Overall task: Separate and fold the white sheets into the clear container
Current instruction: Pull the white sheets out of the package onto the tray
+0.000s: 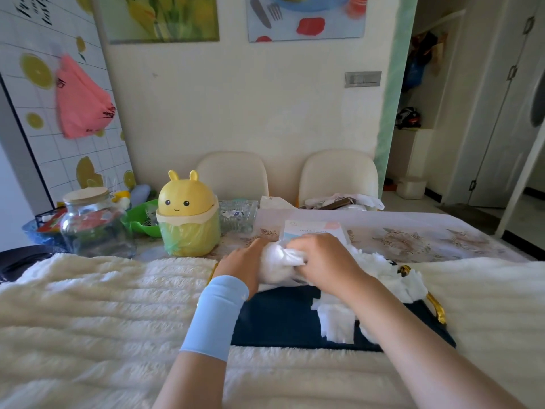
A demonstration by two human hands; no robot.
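Observation:
A bunched wad of white sheets [277, 262] sits at the far edge of a dark blue tray [277, 320] with gold handles. My left hand [244, 261] grips the wad from the left, and my right hand [321, 261] pinches its top from the right. Several loose white sheets [336, 320] lie spread on the tray under and beside my right forearm, more [410, 284] at its right end. The clear container is hard to make out; it may be hidden under the wad and my hands.
A package of cotton pads [318, 228] lies just beyond my hands. A yellow bunny bin [188, 219], a glass jar [91, 222], a green bowl [141, 219] and a glass dish [239, 215] stand at the left. A fluffy white blanket [103, 305] surrounds the tray. Two chairs [339, 175] are behind the table.

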